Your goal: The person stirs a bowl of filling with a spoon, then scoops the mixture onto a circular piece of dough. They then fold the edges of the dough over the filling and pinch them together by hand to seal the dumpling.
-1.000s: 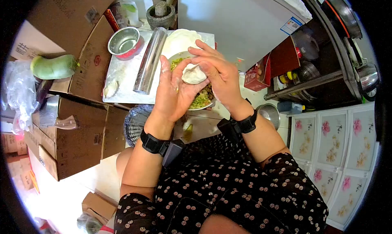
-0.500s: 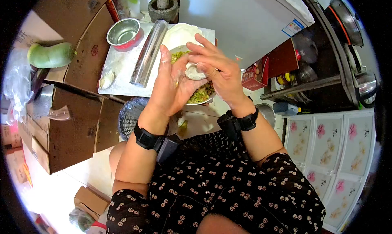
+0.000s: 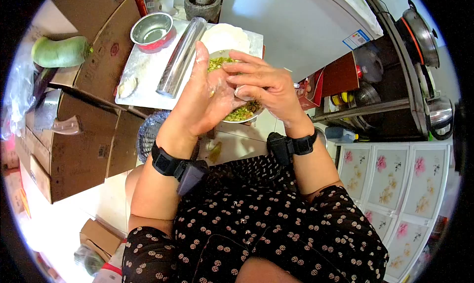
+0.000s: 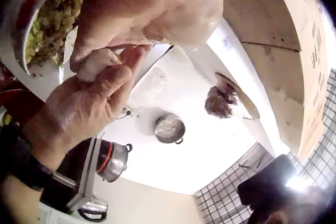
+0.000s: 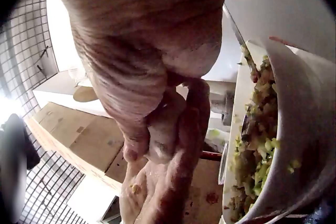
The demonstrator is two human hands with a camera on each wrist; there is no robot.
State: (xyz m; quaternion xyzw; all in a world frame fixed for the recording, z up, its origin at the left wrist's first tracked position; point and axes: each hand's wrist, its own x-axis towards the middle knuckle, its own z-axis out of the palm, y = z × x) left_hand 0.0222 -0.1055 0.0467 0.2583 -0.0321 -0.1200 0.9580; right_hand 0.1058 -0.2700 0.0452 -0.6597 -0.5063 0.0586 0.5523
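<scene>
A small white dough dumpling (image 4: pixel 98 65) sits between both hands over a bowl. Curled round it, the fingers of my left hand (image 3: pixel 200 98) support it from below, while the left thumb stands straight up. My right hand (image 3: pixel 269 85) pinches it with thumb and fingers from the other side. From the head, the right fingers hide most of the dumpling. Under the hands, the white bowl (image 5: pixel 302 103) holds chopped green and brown filling (image 3: pixel 240 114). Flour whitens the left palm, and a bit of filling sticks there.
A white board (image 3: pixel 143 80) carries a shiny metal cylinder (image 3: pixel 181 58), a red-sided metal bowl (image 3: pixel 152 31), flat dough rounds (image 3: pixel 225 38) and a small dough piece (image 3: pixel 128 87). To the left, a knife (image 3: pixel 68 126) and a green gourd-like vegetable (image 3: pixel 61 51) lie on cardboard boxes (image 3: pixel 81 145).
My right fingers have closed further over the dumpling, hiding more of it from the head. The left hand still supports it. The whole head view has shifted slightly.
</scene>
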